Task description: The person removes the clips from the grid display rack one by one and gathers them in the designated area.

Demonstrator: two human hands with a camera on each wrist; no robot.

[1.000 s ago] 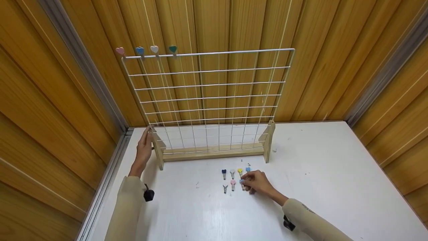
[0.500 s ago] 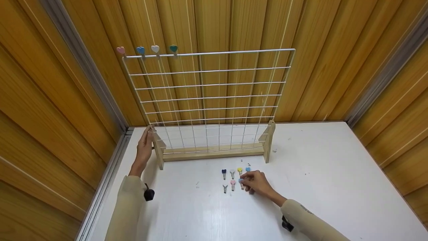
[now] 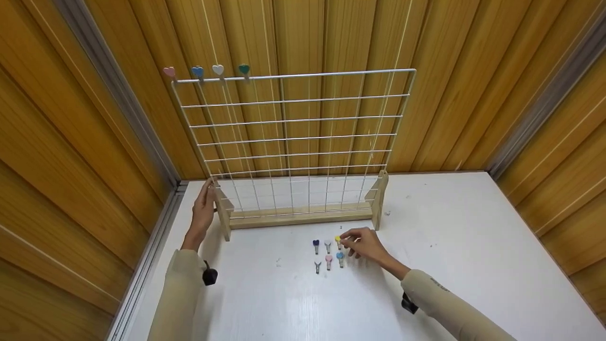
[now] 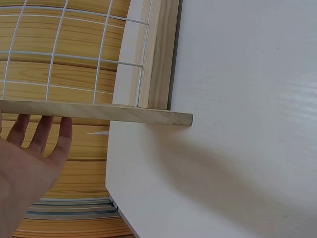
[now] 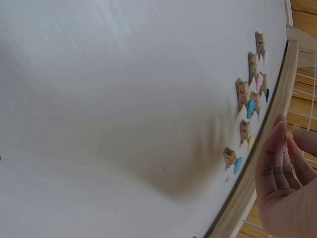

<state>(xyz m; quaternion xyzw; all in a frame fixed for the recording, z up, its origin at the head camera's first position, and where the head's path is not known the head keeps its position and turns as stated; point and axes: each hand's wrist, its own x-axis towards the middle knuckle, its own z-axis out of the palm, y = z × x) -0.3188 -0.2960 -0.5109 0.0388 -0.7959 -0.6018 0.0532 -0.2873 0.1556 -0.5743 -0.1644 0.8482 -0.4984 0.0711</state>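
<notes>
You have no readable text, number, brand or sign in any of the three views. On your right sleeve, near the cuff, sits a small dark marking; it is too small and blurred to tell whether it is lettering.

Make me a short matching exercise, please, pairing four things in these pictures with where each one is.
Things
1. Green heart clip
2. Left hand
3. Dark blue heart clip
4. Right hand

Places
A. Left end of the far row on the table
B. On the top bar
C. By the right end of the loose clips
D. At a wooden side piece of the rack

Pairs: 1-B, 2-D, 3-A, 4-C
</notes>
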